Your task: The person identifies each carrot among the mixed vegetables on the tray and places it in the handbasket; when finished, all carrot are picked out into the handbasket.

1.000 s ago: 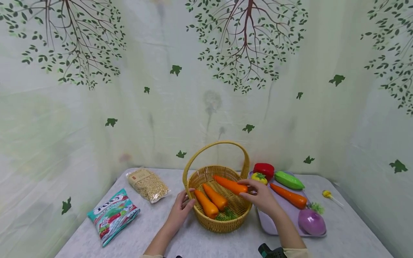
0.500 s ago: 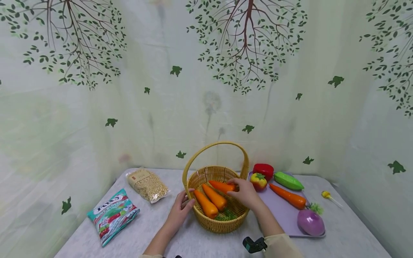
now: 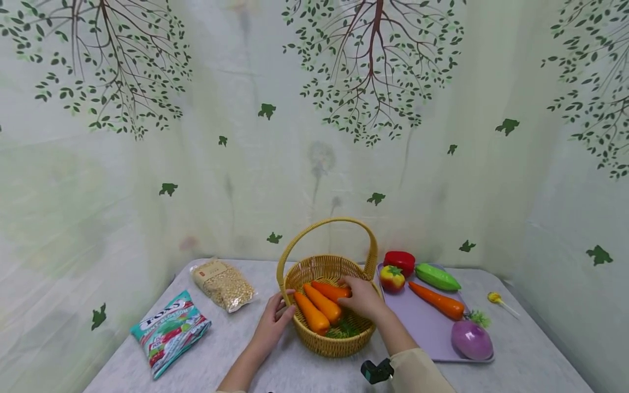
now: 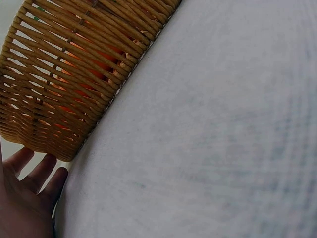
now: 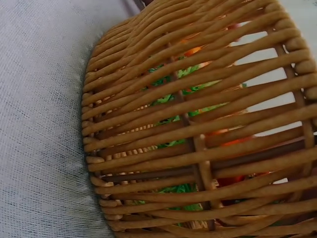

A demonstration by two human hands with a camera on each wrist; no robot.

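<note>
A wicker basket [image 3: 334, 348] with a tall arched handle stands mid-table. Two orange carrots, a left carrot [image 3: 310, 315] and a middle carrot [image 3: 325, 304], lie side by side in it. My right hand [image 3: 365, 300] reaches over the right rim and grips a third carrot [image 3: 326, 290] by its thick end, beside them. Against the basket's left side rests my left hand [image 3: 272, 323]; in the left wrist view its fairly straight fingers touch the woven wall. Through the weave in the right wrist view, green carrot tops [image 5: 171, 106] show; the right hand is hidden there.
Right of the basket, a lilac tray [image 3: 408, 327] bears a red pepper [image 3: 400, 263], a red-yellow fruit [image 3: 392, 279], a green vegetable [image 3: 437, 277], another carrot [image 3: 436, 300] and a purple onion-like vegetable [image 3: 472, 339]. A lollipop [image 3: 495, 297], a grain bag [image 3: 223, 285] and a teal FOX'S packet [image 3: 169, 333] lie around.
My right hand has moved left and down into the basket, bringing the carrot beside the other two. The red-yellow fruit on the tray is now uncovered. The left hand stays at the basket.
</note>
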